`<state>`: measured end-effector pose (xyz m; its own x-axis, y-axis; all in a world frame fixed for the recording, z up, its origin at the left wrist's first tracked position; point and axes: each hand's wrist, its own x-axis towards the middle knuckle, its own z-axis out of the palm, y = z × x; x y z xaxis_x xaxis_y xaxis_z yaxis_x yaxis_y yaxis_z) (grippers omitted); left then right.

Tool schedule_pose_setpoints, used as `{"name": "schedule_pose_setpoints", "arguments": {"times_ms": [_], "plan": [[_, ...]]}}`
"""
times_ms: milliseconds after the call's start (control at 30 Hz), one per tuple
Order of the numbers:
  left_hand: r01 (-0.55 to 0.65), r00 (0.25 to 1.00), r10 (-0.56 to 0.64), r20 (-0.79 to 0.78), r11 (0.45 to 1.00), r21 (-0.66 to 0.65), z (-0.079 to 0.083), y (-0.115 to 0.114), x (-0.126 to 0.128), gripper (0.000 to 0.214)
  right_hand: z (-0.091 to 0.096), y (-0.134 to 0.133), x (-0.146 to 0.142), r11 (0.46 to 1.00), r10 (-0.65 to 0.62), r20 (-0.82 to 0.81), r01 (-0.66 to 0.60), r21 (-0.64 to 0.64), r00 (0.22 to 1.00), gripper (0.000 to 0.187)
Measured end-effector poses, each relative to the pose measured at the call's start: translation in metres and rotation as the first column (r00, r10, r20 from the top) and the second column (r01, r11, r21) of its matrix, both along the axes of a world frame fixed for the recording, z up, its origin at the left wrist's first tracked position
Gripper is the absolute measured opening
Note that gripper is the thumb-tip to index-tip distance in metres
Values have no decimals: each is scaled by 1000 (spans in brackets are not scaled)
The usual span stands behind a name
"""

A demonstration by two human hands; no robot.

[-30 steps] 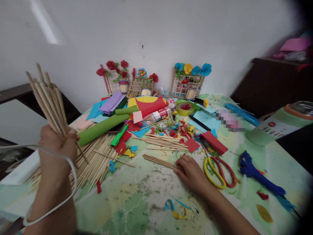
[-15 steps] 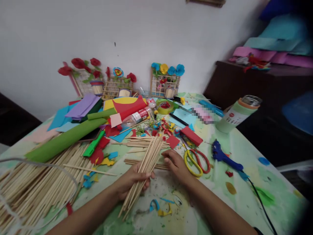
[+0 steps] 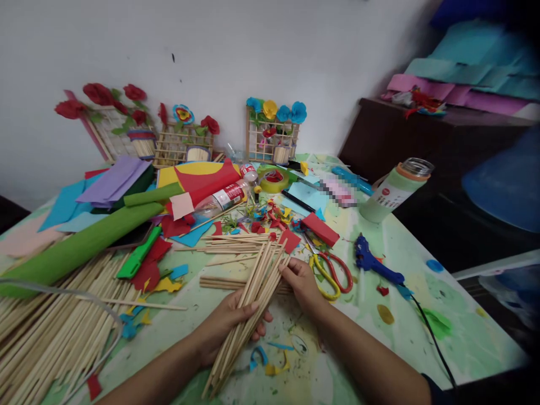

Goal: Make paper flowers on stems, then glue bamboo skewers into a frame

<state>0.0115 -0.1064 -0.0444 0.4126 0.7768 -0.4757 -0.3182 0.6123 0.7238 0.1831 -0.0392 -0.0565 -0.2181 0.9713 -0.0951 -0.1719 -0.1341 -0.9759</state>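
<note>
A bundle of thin wooden sticks (image 3: 248, 315) slants across the middle of the view, its upper ends fanned apart. My left hand (image 3: 234, 318) is wrapped round its lower half, thumb on top. With closed fingertips my right hand (image 3: 300, 281) grips the upper right part of the same bundle; its fingers are partly hidden. Behind the bundle, more sticks (image 3: 236, 244) lie flat on the table, and a short row of sticks (image 3: 221, 282) lies nearer. Scissors (image 3: 331, 275) with yellow and red handles rest just right of my right hand.
A large stick pile (image 3: 63, 326) and rolled green paper (image 3: 84, 244) fill the left side. To the right are a blue glue gun (image 3: 375, 261) with its cord and an upright green bottle (image 3: 392, 194). Flower-decorated stick frames (image 3: 274, 132) lean on the wall. Paper scraps (image 3: 270, 360) lie in front.
My right hand has come onto the upper sticks and taken hold of them, and the bundle has fanned apart. The view has turned slightly right.
</note>
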Motion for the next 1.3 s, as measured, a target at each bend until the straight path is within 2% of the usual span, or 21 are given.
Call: {"name": "schedule_pose_setpoints", "arguments": {"times_ms": [233,400,533,667,800,867,933,1067,1167,1233,1300], "plan": [[11,1000,-12,-15,999,-40,1,-1,0,37,-2,0,4,1000,17,-111,-16,15,994,22],[56,998,-57,-30,998,-39,3,0,0,43,-4,9,8,991,-128,-140,133,25,982,24],[99,994,-101,-47,994,-45,4,0,-1,41,4,13,12,985,-171,-114,172,5,979,24],[116,992,-117,-36,993,-17,1,-1,-2,40,13,18,19,967,-239,-87,245,69,967,25],[142,989,-142,-31,990,23,-3,-2,-3,42,17,28,29,917,-378,-198,396,59,905,26],[165,986,-164,-43,986,32,-3,-1,-4,43,18,32,32,905,-406,-246,425,25,880,25],[189,980,-187,-61,981,40,-2,-1,-4,42,17,34,33,915,-393,-253,403,-11,884,24],[231,971,-226,-76,972,51,2,-2,-5,40,15,30,27,953,-291,-199,264,-151,936,29],[232,971,-229,-65,972,43,3,-3,-5,40,15,23,22,966,-143,-196,94,-242,970,23],[231,972,-230,-48,972,34,2,-4,-6,38,15,18,19,967,-14,-213,-41,-251,977,18],[236,972,-235,-22,972,21,0,-3,-7,34,14,14,18,960,67,-205,-120,-255,976,18]]}}
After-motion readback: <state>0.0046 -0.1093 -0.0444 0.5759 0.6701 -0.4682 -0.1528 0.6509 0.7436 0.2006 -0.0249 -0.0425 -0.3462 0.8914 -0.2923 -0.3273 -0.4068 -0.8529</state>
